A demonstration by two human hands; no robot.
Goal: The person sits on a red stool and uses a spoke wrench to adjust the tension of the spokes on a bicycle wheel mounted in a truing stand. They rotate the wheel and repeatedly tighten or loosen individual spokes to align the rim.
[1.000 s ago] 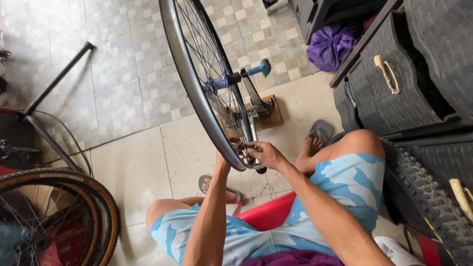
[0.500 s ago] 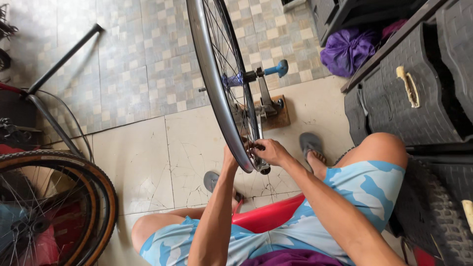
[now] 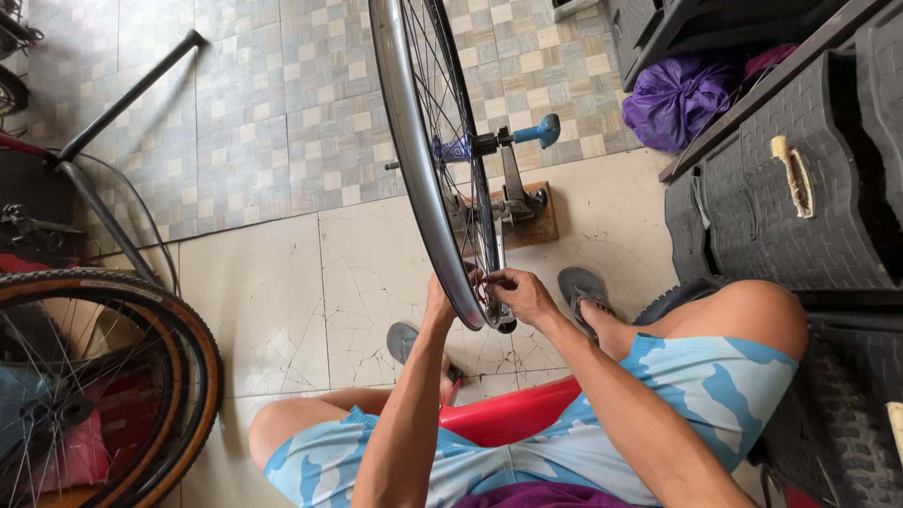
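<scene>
Two hands at a bare silver rim [image 3: 414, 179].
Left hand [image 3: 438, 303] grips the rim; right hand [image 3: 523, 293] fingers pinch a spoke inside it.

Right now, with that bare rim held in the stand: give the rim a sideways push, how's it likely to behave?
The wheel would probably spin freely: it hangs by its axle in the stand, clear of the floor. Likely light for its size, with no tyre and thin spokes. Both hands, left hand and right hand, grip near the bottom, so it may just flex slightly.
</scene>
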